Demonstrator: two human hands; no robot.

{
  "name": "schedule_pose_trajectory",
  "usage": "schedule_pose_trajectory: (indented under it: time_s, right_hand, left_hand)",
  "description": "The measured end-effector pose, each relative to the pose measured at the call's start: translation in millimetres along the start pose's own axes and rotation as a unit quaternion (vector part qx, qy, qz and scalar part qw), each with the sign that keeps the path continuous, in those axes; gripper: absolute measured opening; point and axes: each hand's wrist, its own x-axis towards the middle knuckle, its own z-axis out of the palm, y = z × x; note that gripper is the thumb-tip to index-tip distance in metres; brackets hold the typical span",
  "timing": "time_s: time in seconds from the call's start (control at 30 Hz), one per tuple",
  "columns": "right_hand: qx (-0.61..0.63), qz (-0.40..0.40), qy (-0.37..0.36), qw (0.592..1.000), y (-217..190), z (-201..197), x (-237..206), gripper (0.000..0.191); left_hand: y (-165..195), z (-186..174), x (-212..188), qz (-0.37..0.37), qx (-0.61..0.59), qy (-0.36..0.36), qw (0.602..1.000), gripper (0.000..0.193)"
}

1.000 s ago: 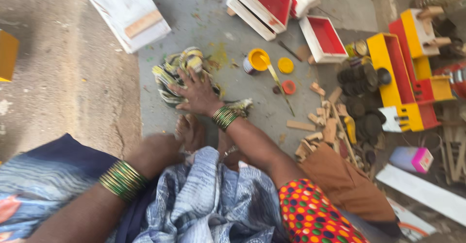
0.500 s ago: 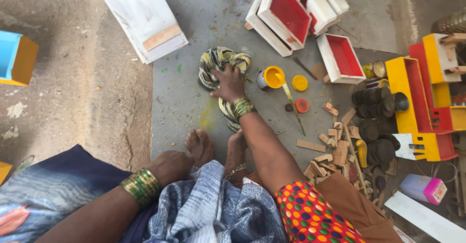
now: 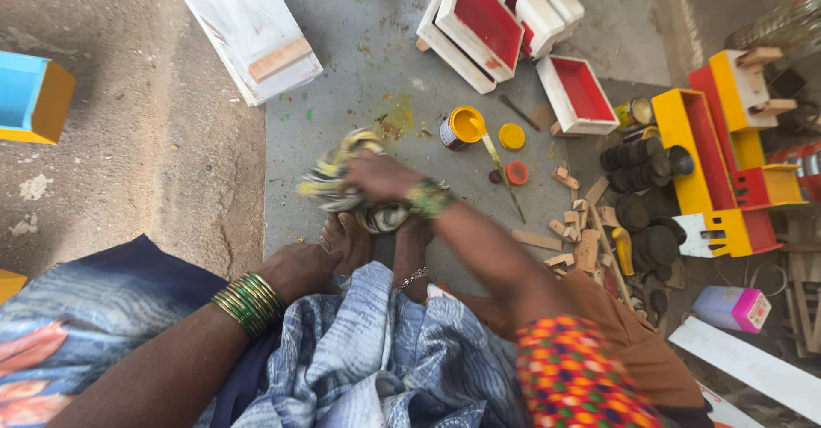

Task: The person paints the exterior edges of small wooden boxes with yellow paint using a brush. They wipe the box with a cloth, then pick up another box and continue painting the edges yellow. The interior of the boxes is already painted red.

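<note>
My right hand [image 3: 376, 176] is closed on a crumpled rag [image 3: 329, 182] in yellow, green and white, on the grey mat just in front of my bare feet [image 3: 346, 238]. The rag and hand are blurred by motion. Green bangles ring that wrist. My left hand [image 3: 299, 270] rests low beside my left foot, at the edge of my blue-white patterned skirt [image 3: 376, 351]; its fingers are hidden. An open tin of yellow paint [image 3: 462, 127] with a brush [image 3: 500, 167] leaning from it stands a short way beyond the rag.
Yellow and orange lids [image 3: 513, 137] lie by the tin. Red-and-white wooden boxes [image 3: 479, 17] sit at the far side, red and yellow toy parts [image 3: 710, 154] and dark wheels [image 3: 637, 159] to the right, small wood scraps [image 3: 581, 223] between. A white board [image 3: 248, 26] lies far left.
My right hand has drawn the rag back across the mat toward my feet. My left hand has stayed by my foot.
</note>
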Motion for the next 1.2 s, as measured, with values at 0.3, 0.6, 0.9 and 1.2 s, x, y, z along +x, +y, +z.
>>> schedule_pose_trajectory:
  time_s: [0.3, 0.6, 0.9, 1.2]
  right_hand:
    - [-0.165, 0.241, -0.233, 0.928, 42.4, -96.0, -250.8, 0.032]
    - [-0.131, 0.593, -0.207, 0.767, 43.0, -150.6, -558.3, 0.032]
    - [-0.060, 0.717, 0.125, 0.683, -74.4, -173.7, -652.2, 0.027]
    - [-0.040, 0.616, 0.336, 0.711, -140.4, -198.1, -580.8, 0.025]
  left_hand:
    - [-33.4, -12.4, 5.5, -0.009, 0.005, 0.099, 0.995, 0.045]
    - [-51.0, -25.3, 26.9, -0.045, 0.019, 0.094, 0.994, 0.051]
    - [-47.1, -30.8, 35.8, -0.030, 0.038, 0.054, 0.997, 0.047]
    - [46.3, -68.7, 5.5, 0.393, -0.203, 0.221, 0.869, 0.047]
